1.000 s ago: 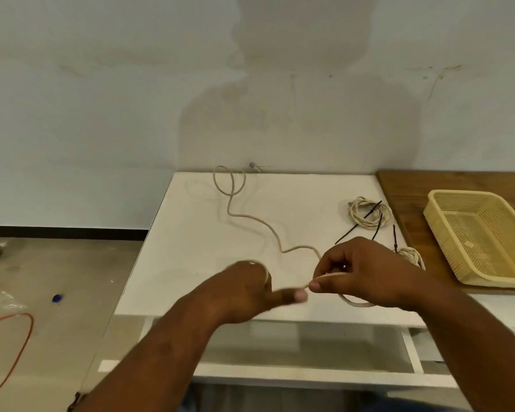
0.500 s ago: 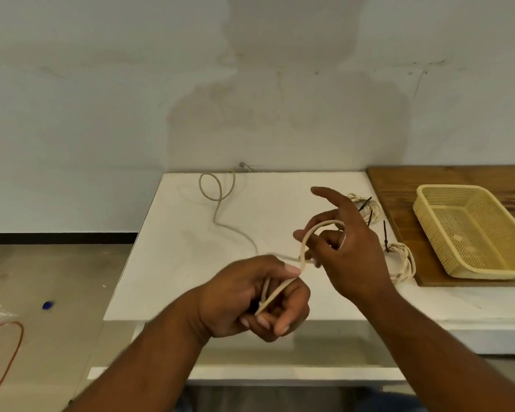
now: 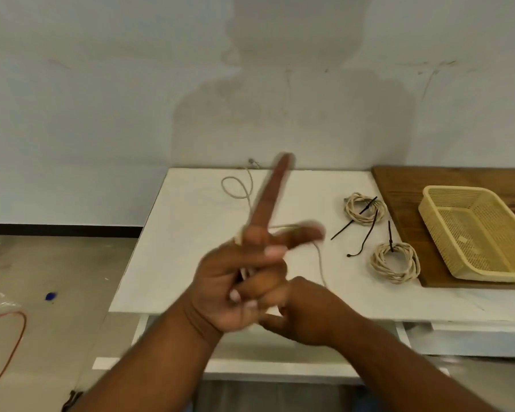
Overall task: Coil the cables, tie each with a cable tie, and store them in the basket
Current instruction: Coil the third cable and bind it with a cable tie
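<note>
Cable [image 3: 320, 260] in left hand's [image 3: 244, 289] closed grip; right hand's [image 3: 306, 316] grip unclear.

The left part of the tabletop [image 3: 173, 257] is bare, so a hand can pass there. On the right, two coils [image 3: 364, 208] [image 3: 396, 263] and loose ties [image 3: 366, 236] lie before the basket [image 3: 470, 233]. The loose cable [image 3: 238, 188] crosses the middle. The basket seems empty, but its mesh blurs the view.
</note>
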